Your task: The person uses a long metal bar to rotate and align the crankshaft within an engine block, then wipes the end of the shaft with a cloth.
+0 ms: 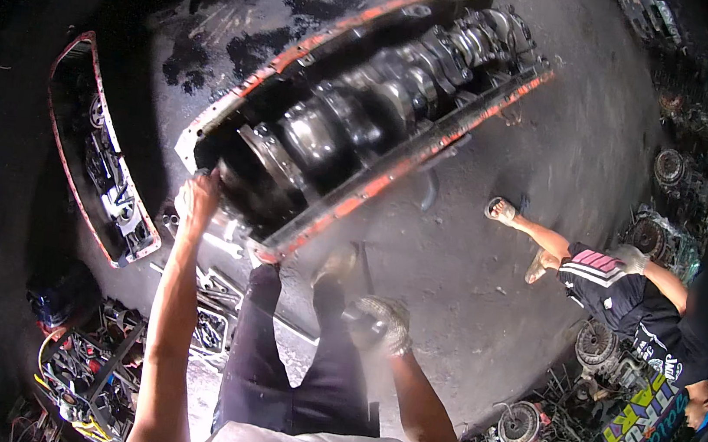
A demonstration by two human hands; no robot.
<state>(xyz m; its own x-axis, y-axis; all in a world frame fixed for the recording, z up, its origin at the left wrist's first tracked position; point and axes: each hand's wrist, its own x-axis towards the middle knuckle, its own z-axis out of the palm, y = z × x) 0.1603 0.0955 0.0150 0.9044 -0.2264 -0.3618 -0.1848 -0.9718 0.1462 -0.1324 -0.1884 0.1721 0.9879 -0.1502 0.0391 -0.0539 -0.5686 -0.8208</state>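
A large engine block (pixel 358 182) with orange-red edges lies ahead of me, its open side up. Along its middle runs a shiny crankshaft (pixel 344 115). At the block's near left corner, my left hand (pixel 197 200) is closed on the rim. My right hand (pixel 384 322), in a pale knitted glove, hangs over my right leg, apart from the block. Motion blurs its fingers, and a greyish shape beside them cannot be made out.
An orange-edged oil pan (pixel 106 153) holding metal parts lies at left. Wrenches (pixel 224 246) and a crate of tools (pixel 97 371) sit near my left. Another person (pixel 625 291) is at right, beside several round engine parts (pixel 521 425). Dark oil stains (pixel 255 51) mark the floor beyond the block.
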